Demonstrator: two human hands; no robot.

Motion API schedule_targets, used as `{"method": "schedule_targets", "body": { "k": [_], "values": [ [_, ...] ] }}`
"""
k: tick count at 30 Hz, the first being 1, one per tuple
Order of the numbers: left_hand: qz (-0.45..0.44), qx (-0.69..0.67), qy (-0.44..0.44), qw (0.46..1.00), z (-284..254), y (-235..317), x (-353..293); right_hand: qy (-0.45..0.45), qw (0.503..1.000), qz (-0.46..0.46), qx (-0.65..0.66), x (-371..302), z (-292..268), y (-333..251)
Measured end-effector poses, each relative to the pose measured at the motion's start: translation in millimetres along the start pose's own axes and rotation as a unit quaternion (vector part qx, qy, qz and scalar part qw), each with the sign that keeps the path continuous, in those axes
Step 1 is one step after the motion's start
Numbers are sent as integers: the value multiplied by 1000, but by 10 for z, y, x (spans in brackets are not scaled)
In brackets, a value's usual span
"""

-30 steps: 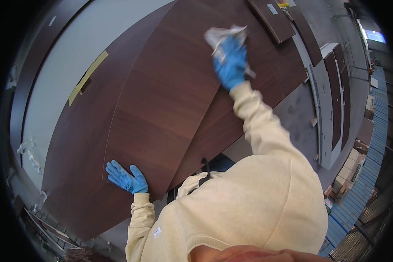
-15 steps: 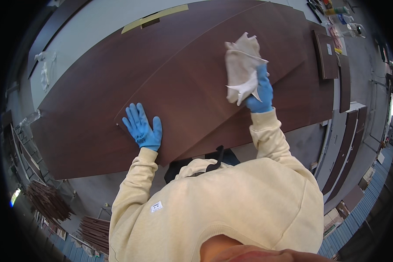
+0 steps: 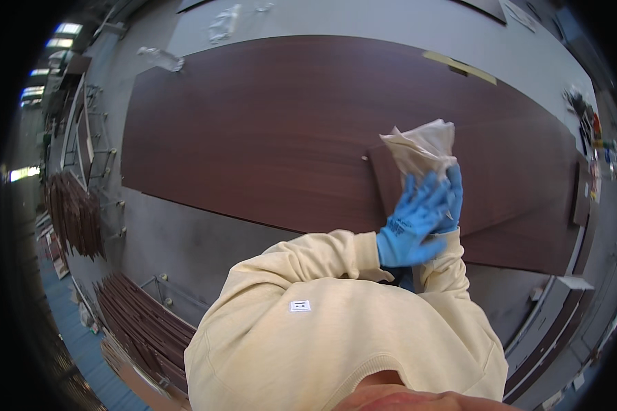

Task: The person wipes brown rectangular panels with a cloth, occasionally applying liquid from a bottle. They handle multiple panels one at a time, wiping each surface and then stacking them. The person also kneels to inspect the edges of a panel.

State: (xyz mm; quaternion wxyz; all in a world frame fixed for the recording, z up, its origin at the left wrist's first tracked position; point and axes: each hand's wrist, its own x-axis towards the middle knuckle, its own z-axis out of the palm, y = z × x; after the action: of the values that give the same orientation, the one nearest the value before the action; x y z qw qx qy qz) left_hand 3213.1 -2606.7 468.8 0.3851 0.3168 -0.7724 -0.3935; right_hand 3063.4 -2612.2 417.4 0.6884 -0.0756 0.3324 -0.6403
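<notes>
Evidently your two hands meet at the white cloth, which stands up in loose folds above the brown panels, just in front of your body. Your left hand lies across your right hand, its fingers straight and its thumb apart, not curled round anything; perhaps it is there to press or steady the fabric. Your right hand is against the cloth's near side and seems to bear it, but your left covers most of it, so I cannot tell how far its fingers close. Bunching it this way probably keeps the soft stuff from flopping, and its corners poke out in limp points.

Under your hands, the smaller upper panel lies askew on the large lower panel, likely so because both are flat enough to stack. Both are smooth, thin and dark brown, with a faint streaked grain and straight edges that the lens bends. Your gloves are blue and look snug and rubbery; your cream sleeves wrinkle softly. A clear bottle lies on its side at the lower panel's far left corner
</notes>
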Motion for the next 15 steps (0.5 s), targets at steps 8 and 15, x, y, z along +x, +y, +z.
{"method": "schedule_targets", "body": {
  "k": [8,15],
  "values": [
    [-198,-119,233,945,-2168,-510,-681,-3,999,18,45,225,696,265],
    [-215,162,476,837,-4613,-1975,-930,-270,892,70,-357,427,1255,2487]
  ]
}}
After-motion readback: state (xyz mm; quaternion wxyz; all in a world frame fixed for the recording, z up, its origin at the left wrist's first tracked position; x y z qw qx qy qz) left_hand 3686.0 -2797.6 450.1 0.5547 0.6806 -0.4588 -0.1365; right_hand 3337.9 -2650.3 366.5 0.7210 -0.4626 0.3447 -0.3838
